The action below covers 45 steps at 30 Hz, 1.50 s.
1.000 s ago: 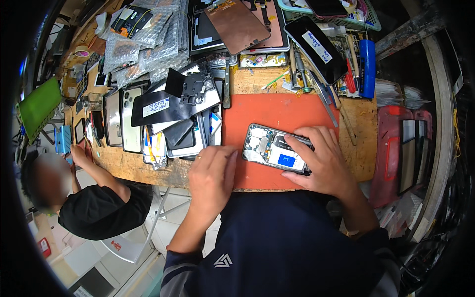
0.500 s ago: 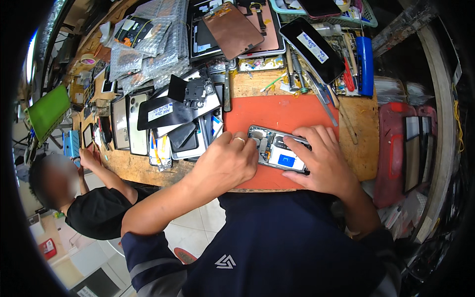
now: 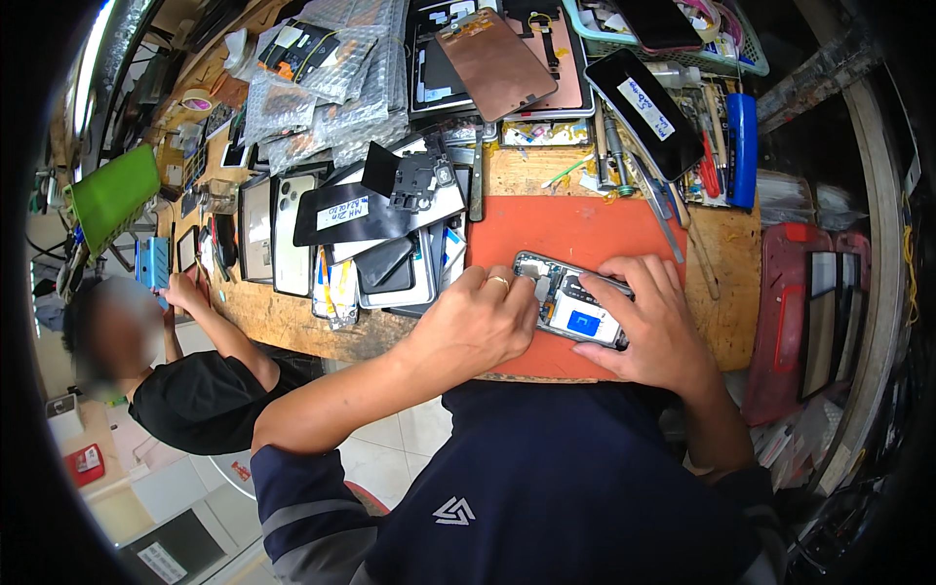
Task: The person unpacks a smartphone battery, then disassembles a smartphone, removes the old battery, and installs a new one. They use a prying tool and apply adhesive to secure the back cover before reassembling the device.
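An opened smartphone (image 3: pixel 558 312), its back off and its insides showing, lies tilted on the orange-red work mat (image 3: pixel 546 219). A battery with a blue square label (image 3: pixel 584 323) fills its right part. My right hand (image 3: pixel 661 327) is closed round the phone's right end, thumb at the near edge and fingers along the far edge. At the left end, my left hand (image 3: pixel 487 317), with a ring on one finger, has its fingers curled together against the phone. Whatever those fingertips pinch, if anything, is hidden beneath the hand.
Left of the mat is a pile of phone parts (image 3: pixel 380 229). Bubble-wrapped packets (image 3: pixel 336 88) and tablet panels (image 3: pixel 495 63) lie behind. A black phone screen (image 3: pixel 643 112), tweezers and a blue tool (image 3: pixel 742 151) sit at back right. Another person (image 3: pixel 210 395) works at far left.
The whole view has shifted, so the bench and both hands appear slightly farther right. Against the phone, both hands keep nearly the same places.
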Tool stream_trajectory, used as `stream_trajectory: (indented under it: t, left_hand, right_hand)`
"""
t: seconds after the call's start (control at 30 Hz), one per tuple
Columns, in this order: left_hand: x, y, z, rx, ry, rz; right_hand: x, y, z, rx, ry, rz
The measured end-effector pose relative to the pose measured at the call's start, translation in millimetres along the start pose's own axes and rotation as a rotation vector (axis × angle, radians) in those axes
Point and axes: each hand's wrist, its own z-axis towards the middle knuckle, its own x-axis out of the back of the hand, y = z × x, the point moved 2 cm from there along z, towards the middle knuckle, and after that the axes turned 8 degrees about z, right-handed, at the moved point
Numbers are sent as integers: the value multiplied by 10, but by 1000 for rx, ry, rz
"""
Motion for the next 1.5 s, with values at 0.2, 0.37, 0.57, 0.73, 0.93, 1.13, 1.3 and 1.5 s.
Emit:
stream_trajectory:
  t: [0.2,0.37,0.57,0.73,0.93,1.13,1.3,1.5]
  left_hand:
    - [-7,-60,-5,45,3,-75]
    - [-10,-74,-33,63,0,-120]
    - [-66,-50,-88,156,-6,-181]
    - [-78,-34,-97,129,-2,-159]
    - [-107,-61,-63,188,56,-181]
    - [-191,-175,-107,111,96,-260]
    - [-140,-390,-204,296,170,-313]
    - [-137,-209,-178,319,173,-449]
  right_hand:
    - [14,-14,15,-1,-16,5]
    - [5,-1,14,11,-9,-3]
    - [10,-6,18,7,-9,-13]
    - [13,-14,15,8,-4,-21]
    - [9,-10,3,-2,-2,-10]
    - [-7,-2,-16,1,0,-3]
    - [-10,4,-25,-2,4,10]
    - [15,-25,0,16,-9,-9]
